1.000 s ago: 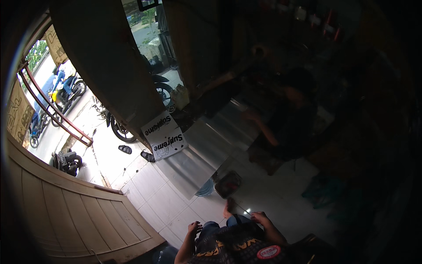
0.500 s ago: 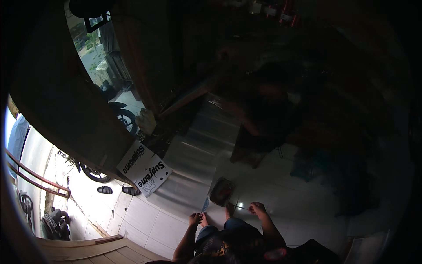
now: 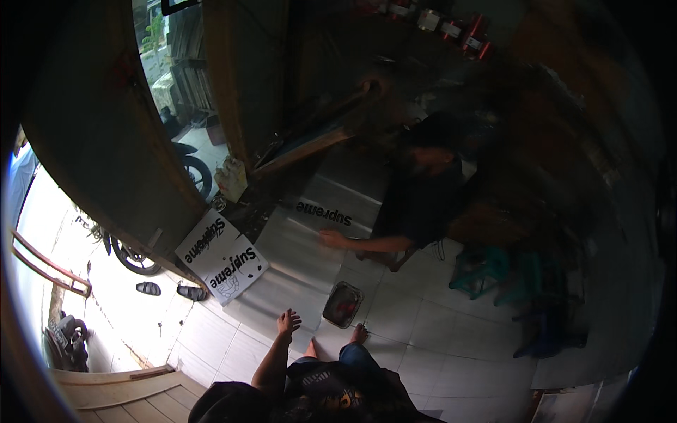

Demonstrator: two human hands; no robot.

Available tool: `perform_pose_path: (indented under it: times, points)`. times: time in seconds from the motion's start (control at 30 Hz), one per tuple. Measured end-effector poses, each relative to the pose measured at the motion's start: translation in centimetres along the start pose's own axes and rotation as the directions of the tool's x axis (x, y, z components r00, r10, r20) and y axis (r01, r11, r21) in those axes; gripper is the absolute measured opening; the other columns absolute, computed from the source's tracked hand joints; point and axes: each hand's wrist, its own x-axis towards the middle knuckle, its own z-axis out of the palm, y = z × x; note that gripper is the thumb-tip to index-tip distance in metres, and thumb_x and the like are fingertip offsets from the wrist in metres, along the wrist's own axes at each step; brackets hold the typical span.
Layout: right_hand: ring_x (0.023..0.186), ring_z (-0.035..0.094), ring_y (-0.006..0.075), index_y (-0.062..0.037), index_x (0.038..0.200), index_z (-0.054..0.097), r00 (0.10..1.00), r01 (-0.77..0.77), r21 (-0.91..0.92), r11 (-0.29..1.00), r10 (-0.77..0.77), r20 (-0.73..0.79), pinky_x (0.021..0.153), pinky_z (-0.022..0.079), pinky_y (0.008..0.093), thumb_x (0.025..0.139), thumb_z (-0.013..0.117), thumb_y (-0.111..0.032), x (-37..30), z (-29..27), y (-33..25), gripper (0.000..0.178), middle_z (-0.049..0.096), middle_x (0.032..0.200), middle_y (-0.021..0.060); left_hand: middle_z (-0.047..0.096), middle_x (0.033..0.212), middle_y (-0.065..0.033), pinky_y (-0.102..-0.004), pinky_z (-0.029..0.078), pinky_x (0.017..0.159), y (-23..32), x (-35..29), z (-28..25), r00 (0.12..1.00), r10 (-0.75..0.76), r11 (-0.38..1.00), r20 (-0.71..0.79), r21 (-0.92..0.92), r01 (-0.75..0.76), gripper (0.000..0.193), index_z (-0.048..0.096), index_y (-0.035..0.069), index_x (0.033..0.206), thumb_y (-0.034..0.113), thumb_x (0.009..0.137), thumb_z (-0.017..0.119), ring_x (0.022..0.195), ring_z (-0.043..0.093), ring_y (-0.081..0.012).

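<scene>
My left hand (image 3: 288, 322) is raised over the near end of a long shiny grey sheet (image 3: 285, 264) on the floor. Its fingers are apart and I see nothing in them. My right hand does not show. To the right of my left hand, a dark rectangular tray (image 3: 343, 305) with something reddish inside rests on the tiles, just ahead of my bare feet (image 3: 360, 333). Across the sheet, a co-worker in dark clothes (image 3: 416, 204) stretches out an arm, and that person's hand (image 3: 329, 238) is at the sheet, just below bold black lettering (image 3: 324, 213).
A white board (image 3: 222, 257) with black lettering and drawings lies left of the sheet. Green stools (image 3: 479, 271) stand at the right. Sandals (image 3: 190, 292) and a motorbike wheel (image 3: 134, 264) are by the bright doorway. Red-and-white cans (image 3: 476, 46) line the dark back.
The view has brightened and shifted. My left hand has risen and no longer shows the bluish piece near it. My right hand, earlier with a thin stick, has left view. Lettering on the sheet now shows.
</scene>
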Motion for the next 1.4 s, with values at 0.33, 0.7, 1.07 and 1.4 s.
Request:
perform_pose_path:
  times: [0.33, 0.7, 1.07, 1.4]
  points:
    - [0.087, 0.067, 0.0229, -0.0111, 0.121, 0.063, 0.997, -0.070, 0.167, 0.983, 0.067, 0.023, 0.077, 0.053, 0.0387, 0.097, 0.064, -0.027, -5.0, -2.2, -0.9, 0.029, 0.072, 0.106, 0.0119, 0.040, 0.158, -0.0114, -0.0506, 0.033, 0.117, 5.0, 5.4, 0.2, 0.994, 0.104, 0.881, 0.043, -0.468, -0.072, 0.081, 0.038, 0.009, 0.151, 0.065, 0.094, 0.055, 0.144, 0.041, -0.0264]
    - [0.081, 0.073, 0.0267, -0.0056, 0.130, 0.063, 0.840, -0.457, 0.616, 0.642, 0.539, 0.060, 0.077, 0.058, 0.0414, 0.102, 0.051, -0.050, -10.6, -5.1, -5.9, 0.054, 0.073, 0.105, 0.0165, 0.073, 0.117, -0.0087, -0.0346, 0.056, 0.079, 6.4, 12.5, 0.1, 0.953, 0.032, 0.891, -0.303, -0.423, -0.164, 0.039, 0.061, 0.008, 0.131, 0.030, 0.099, 0.068, 0.095, 0.071, -0.0207]
    - [0.084, 0.072, 0.0254, -0.0038, 0.109, 0.067, 0.805, 0.575, -0.072, 0.815, -0.579, -0.126, 0.077, 0.056, 0.0355, 0.092, 0.074, -0.021, -4.9, -8.1, -34.8, 0.025, 0.074, 0.095, 0.0111, 0.078, 0.087, -0.0134, -0.0301, 0.057, 0.075, 15.4, -2.6, 3.2, 0.633, 0.745, 0.666, -0.209, 0.280, -0.692, 0.021, 0.078, -0.002, 0.100, 0.017, 0.094, 0.071, 0.079, 0.075, -0.0189]
    - [0.119, 0.061, 0.0299, -0.0108, 0.122, 0.067, 0.159, 0.950, -0.309, -0.039, -0.793, 0.588, 0.102, 0.051, 0.0412, 0.085, 0.077, -0.014, -5.2, -3.1, -62.4, 0.038, 0.066, 0.123, 0.0090, 0.077, 0.087, -0.0134, -0.0310, 0.056, 0.073, 20.2, -18.7, 1.0, 0.513, 0.853, 0.512, -0.094, 0.341, -0.788, 0.014, 0.077, -0.001, 0.096, 0.011, 0.090, 0.075, 0.080, 0.076, -0.0201]
